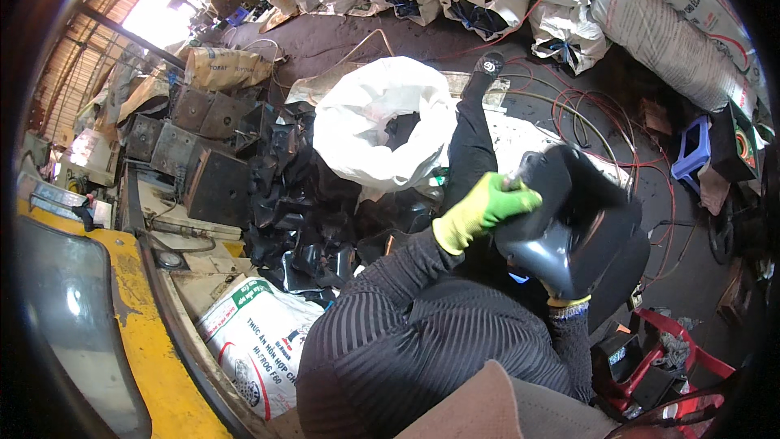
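My left hand [486, 210], in a yellow-green glove, is closed around a small tool [515, 180] with a greyish end; its exact kind is blurred. It is up against a glossy black moulded plastic part [540, 250] above my lap, whose upper end is smeared by motion. Below that part, my right hand [567, 302] shows only a strip of yellow glove at the cuff. Its fingers are hidden behind the part that it supports. Beyond my left forearm stands a wide-mouthed white sack [345, 134], with dark pieces inside.
Many similar black parts [296, 223] lie heaped left of the sack. Metal blocks [218, 187] and a yellow machine frame [134, 301] border the left side. Red hoses [605, 118] loop over the floor at right, near a blue stool [693, 149]. A red plastic frame [678, 333] sits lower right.
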A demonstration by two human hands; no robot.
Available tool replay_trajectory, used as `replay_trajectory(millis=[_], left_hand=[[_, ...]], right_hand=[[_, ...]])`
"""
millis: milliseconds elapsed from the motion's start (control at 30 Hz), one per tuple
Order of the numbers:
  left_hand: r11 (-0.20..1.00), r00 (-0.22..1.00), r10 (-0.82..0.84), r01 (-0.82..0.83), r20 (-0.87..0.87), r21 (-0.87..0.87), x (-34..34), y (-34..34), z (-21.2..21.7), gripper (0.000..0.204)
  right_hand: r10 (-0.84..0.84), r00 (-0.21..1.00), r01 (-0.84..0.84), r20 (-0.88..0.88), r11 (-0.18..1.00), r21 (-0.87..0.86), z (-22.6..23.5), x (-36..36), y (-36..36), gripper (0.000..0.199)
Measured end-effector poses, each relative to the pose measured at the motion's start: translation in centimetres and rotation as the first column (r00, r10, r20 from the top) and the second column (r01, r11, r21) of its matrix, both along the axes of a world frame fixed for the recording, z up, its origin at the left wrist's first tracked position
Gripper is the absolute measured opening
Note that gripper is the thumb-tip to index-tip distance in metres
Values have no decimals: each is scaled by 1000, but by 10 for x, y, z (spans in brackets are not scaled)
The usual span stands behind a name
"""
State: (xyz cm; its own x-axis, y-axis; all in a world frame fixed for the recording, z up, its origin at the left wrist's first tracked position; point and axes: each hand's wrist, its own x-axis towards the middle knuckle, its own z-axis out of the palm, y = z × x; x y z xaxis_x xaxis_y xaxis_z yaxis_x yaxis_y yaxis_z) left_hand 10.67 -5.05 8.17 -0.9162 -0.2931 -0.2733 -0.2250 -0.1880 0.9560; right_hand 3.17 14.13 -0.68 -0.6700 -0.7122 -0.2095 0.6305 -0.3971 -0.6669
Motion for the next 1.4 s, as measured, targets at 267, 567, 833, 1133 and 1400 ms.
replay_trajectory(millis=[267,567,833,1133,1400], left_hand=[[982,984,173,-175,41,72,5,-21,-33,32],[991,913,133,-110,386,-81,71,37,-73,19],[657,968,-251,160,-14,-736,38,8,-62,35],[282,903,-429,161,25,-946,-4,27,-94,40],[432,859,-484,70,-166,-899,-6,15,-84,39]], right_hand=[[-55,985,86,-161,978,188,-43,-29,20,44],[-13,866,201,-500,924,325,-95,-35,39,48],[125,531,366,-838,858,360,-125,-29,37,48],[633,594,111,-497,547,830,-102,-20,63,46],[639,554,195,-533,523,830,-121,-15,63,47]])
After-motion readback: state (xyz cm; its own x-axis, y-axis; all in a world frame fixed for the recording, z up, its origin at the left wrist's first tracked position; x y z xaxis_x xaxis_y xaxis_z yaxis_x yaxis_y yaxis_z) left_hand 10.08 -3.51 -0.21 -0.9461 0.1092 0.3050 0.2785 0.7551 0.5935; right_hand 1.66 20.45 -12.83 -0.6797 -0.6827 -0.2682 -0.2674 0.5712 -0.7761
